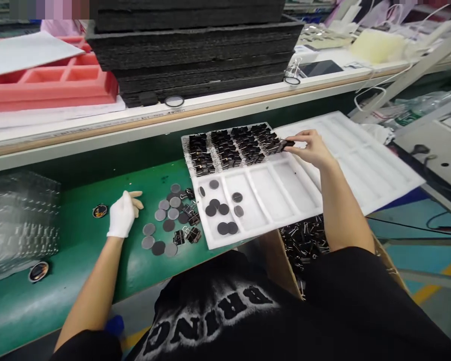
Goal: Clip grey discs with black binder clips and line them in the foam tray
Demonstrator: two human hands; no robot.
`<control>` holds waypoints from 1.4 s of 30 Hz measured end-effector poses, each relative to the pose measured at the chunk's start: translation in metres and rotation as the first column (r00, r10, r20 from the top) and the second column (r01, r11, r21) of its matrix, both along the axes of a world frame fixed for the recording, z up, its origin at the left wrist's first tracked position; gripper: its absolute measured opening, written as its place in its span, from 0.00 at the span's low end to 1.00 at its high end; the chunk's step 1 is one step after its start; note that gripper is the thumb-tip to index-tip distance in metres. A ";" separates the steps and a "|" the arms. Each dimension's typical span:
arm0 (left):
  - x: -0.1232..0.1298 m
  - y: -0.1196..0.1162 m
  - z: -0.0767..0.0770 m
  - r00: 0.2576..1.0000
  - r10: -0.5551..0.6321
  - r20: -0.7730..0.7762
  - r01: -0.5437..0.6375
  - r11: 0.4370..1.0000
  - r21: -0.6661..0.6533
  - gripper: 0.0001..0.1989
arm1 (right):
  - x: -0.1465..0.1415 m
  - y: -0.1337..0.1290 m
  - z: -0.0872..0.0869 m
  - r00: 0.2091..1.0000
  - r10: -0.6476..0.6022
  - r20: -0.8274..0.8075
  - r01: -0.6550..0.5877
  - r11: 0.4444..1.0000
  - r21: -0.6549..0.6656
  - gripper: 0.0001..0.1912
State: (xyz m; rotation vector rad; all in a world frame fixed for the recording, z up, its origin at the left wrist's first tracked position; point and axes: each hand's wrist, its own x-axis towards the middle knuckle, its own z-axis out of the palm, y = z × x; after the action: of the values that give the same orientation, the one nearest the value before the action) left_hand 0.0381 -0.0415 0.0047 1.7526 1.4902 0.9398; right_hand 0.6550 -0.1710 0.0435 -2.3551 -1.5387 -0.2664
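My right hand (310, 147), bare, pinches a black binder clip (287, 144) at the right end of the packed rows of binder clips (225, 148) in the white foam tray (278, 193). Loose dark discs (223, 209) lie in the tray's left compartments. On the green table, my left hand (124, 213), in a white glove with bare fingertips, rests with its fingers curled; whether anything is in them is hidden. Grey and black discs (168, 225) and a few loose binder clips (193, 234) lie between that hand and the tray.
Another white foam tray (361, 160) lies at the right. Clear plastic trays (20, 225) are stacked at the left. A box (291, 265) of binder clips stands below the table edge. Black foam sheets (195, 55) and red foam (71, 85) sit on the shelf.
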 end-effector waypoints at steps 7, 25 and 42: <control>0.001 0.000 -0.002 1.000 0.021 0.007 -0.021 1.000 0.019 0.32 | 0.061 0.007 -0.056 0.945 0.027 -0.326 -0.036 0.999 -0.021 0.23; -0.089 0.000 -0.010 0.753 0.538 -0.379 -0.252 0.768 0.589 0.23 | -0.140 -0.041 -0.052 0.722 0.637 -0.270 -0.677 0.730 -0.089 0.23; -0.046 0.022 -0.006 0.691 0.044 -0.722 0.044 0.994 0.102 0.29 | -0.307 0.076 0.021 0.468 0.787 -0.402 -0.851 0.525 0.037 0.18</control>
State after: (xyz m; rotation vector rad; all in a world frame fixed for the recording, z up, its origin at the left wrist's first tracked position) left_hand -0.0075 -0.0197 -0.0009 2.3706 1.9282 0.3005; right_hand 0.3476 -0.0947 0.0641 -1.3185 -2.3128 0.5458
